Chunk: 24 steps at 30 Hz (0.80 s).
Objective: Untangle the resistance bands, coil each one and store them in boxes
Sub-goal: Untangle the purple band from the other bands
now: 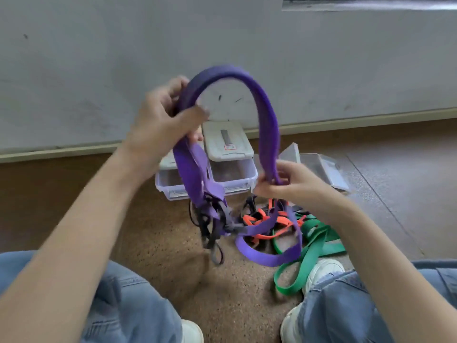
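Knees in light blue denim jeans (118,303) and white sneakers (321,271) frame the speckled brown floor (160,243). Left hand (160,120) held high, fingers and thumb curled round the wide purple rubber resistance band (267,115); right hand (284,181) lower, pinching the same band, which arches between them. Band's lower length hangs into a tangle of thin black bands (210,226), orange bands (279,221) and a green band (311,253) on the floor. Behind: clear plastic storage boxes (232,174), white lids raised. Red-bordered lid label (229,147) illegible.
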### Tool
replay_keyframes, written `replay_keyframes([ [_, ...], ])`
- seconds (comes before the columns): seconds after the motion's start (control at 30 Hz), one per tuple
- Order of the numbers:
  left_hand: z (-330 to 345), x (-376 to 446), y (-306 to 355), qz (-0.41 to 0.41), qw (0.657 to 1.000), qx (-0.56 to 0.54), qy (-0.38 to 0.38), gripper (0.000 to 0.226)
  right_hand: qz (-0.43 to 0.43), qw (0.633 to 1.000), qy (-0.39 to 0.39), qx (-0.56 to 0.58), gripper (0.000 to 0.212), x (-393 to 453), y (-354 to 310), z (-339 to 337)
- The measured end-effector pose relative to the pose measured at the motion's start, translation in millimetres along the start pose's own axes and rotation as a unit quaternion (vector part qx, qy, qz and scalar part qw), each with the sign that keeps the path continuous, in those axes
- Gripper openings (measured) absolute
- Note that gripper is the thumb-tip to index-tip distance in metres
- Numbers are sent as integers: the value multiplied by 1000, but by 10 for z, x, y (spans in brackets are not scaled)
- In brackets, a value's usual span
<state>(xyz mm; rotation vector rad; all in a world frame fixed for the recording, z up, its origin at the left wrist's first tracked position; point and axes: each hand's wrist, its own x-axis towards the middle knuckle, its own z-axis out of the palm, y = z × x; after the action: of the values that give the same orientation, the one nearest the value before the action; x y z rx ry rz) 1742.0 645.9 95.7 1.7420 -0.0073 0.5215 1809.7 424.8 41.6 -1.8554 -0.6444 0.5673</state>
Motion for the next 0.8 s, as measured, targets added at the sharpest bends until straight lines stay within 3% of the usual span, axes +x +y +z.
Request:
replay_keyframes([
  [0.07,21,-36,30,-26,977,196,-75,20,37,998,-21,40,43,-25,76,7],
  [0.13,199,-221,-134,-71,915,350,-187,22,12,998,-51,22,65,-41,93,2],
  [0.23,494,-377,-284,-55,905,328,-266,18,-22,989,-118,-82,57,-27,107,101],
  [0.3,473,-328,-292,-68,921,290,-252,16,-23,986,-115,-115,36,-17,96,213],
  [0.37,422,-328,-418,-54,931,284,-223,11,-52,992,-55,-99,20,-11,40,244],
  [0.47,514,-562,-798,-90,948,234,-199,13,-97,992,-20,80,7,-43,-87,204],
  [0.57,577,-838,-1170,-153,943,197,-222,26,-131,969,-12,208,23,-78,-154,182],
  [0.67,430,-889,-1364,-206,918,247,-231,23,-135,934,13,332,20,-83,-164,101],
  [0.73,310,-792,-1336,-214,919,256,-208,27,-144,934,12,326,23,-68,-161,18],
  [0.8,217,-605,-1134,-192,947,205,-157,32,-143,970,39,191,26,-19,-92,-67],
])
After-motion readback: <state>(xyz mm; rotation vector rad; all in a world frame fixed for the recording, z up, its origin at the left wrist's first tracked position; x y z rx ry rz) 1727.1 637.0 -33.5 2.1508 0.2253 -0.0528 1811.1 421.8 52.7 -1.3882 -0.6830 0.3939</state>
